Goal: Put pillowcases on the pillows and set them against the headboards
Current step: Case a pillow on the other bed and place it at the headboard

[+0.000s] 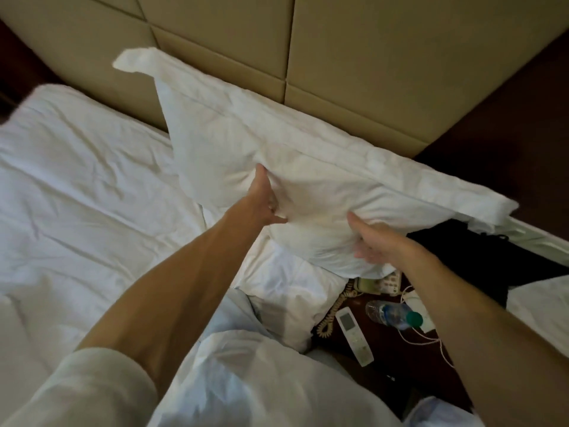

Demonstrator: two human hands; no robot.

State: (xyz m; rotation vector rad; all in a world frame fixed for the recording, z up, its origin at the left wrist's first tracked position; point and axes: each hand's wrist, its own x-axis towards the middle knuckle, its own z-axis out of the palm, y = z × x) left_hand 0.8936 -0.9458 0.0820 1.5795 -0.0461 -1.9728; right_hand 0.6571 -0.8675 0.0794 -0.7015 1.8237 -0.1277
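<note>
Two bare forearms reach out from the bottom of the frame over rumpled white bedding (77,167). Low right is a dark nightstand (381,343) with a remote (354,335), a water bottle (392,314) and a corded phone (380,282). The left hand (266,201) grips a bunch of fabric on the near face of the pillow (295,161), thumb up. The right hand (371,241) holds the lower edge, thumb on the front and fingers underneath, a bit blurred. The pillow looks already cased and is held off the bed, tilted, with its long edge running along the padded headboard (354,57); can't tell if they touch. The case flange sticks out loose at the far left corner. Judgement: this is the placing step, casing done for this one. To do it well, lower the bottom edge onto the mattress right at the headboard base and lean the top back. Square it to the bed, keep the right end off the nightstand items, then smooth the flange flat.
</note>
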